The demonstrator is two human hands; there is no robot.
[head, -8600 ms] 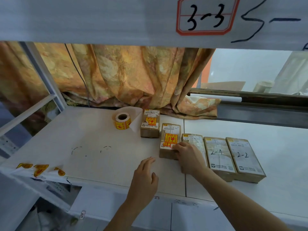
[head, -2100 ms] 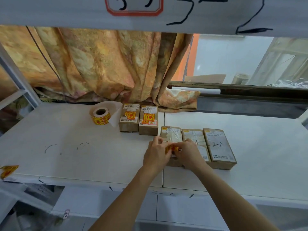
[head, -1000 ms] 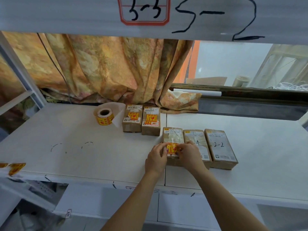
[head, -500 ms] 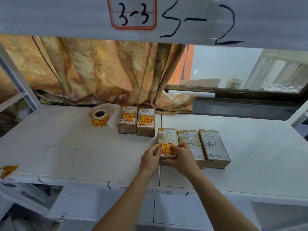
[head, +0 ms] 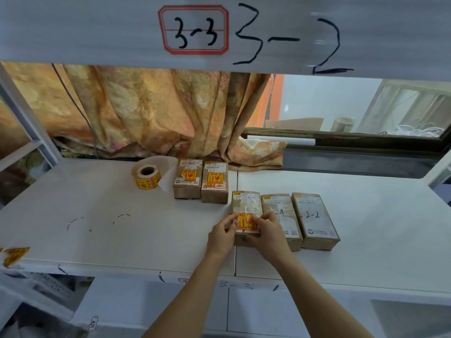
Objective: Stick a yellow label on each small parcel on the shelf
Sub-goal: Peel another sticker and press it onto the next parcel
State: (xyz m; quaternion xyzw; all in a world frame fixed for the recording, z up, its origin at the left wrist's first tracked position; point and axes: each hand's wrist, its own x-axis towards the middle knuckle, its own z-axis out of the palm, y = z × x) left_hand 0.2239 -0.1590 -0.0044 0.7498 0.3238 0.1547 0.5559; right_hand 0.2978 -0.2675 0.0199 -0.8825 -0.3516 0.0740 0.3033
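Five small brown parcels lie on the white shelf [head: 122, 215]. Two at the back [head: 187, 181] [head: 215, 182] carry yellow labels. In the front row, the left parcel [head: 246, 203] has a yellow label [head: 245, 222] lying on its near end. My left hand [head: 223, 234] and my right hand [head: 267, 232] flank that parcel, their fingertips pressing on the label's two sides. The parcels marked "4" [head: 280, 211] and "2-2" [head: 313, 215] to the right show no yellow label. A roll of yellow labels [head: 147, 178] stands at the back left.
A patterned curtain [head: 146, 113] hangs behind the shelf. Loose yellow labels [head: 14, 256] stick at the shelf's front left edge. The upper shelf's board [head: 244, 30], marked "3-3" and "3-2", spans overhead. A white upright post [head: 26, 113] stands at the left.
The label now lies flat on the front-left parcel, with both hands pressing its sides. Earlier the second labelled parcel was moved back beside the first.
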